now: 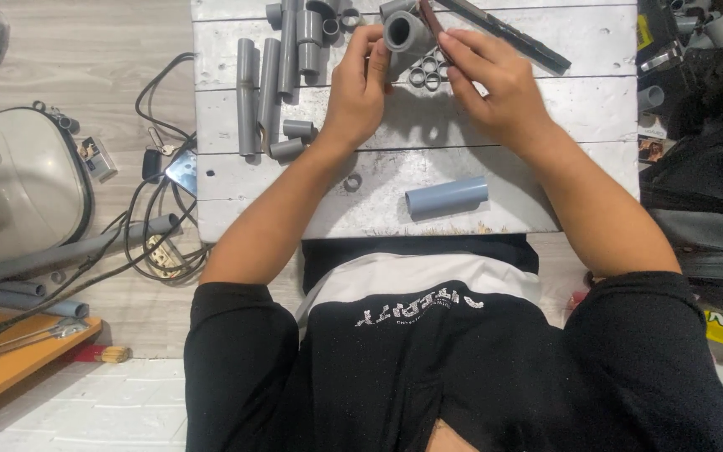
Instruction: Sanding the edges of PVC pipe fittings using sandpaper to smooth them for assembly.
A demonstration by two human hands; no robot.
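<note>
Over a white plank table (546, 109), my left hand (357, 88) holds a short grey pipe piece (403, 32) with its open end facing me. My right hand (495, 84) is closed around a thin dark reddish strip (428, 17) pressed against the pipe's rim. Just behind the pipe lie a few small grey rings (427, 74). A longer grey pipe section (447, 197) rests near the table's front edge, and one small ring (352, 182) lies below my left wrist.
Several grey pipe lengths (269, 79) and short couplings (293, 138) lie at the table's left. A long dark tool (516, 35) sits at the back right. On the floor to the left are a white helmet (14, 180), black cables (148, 226) and long pipes (52, 259); black bags (705, 167) to the right.
</note>
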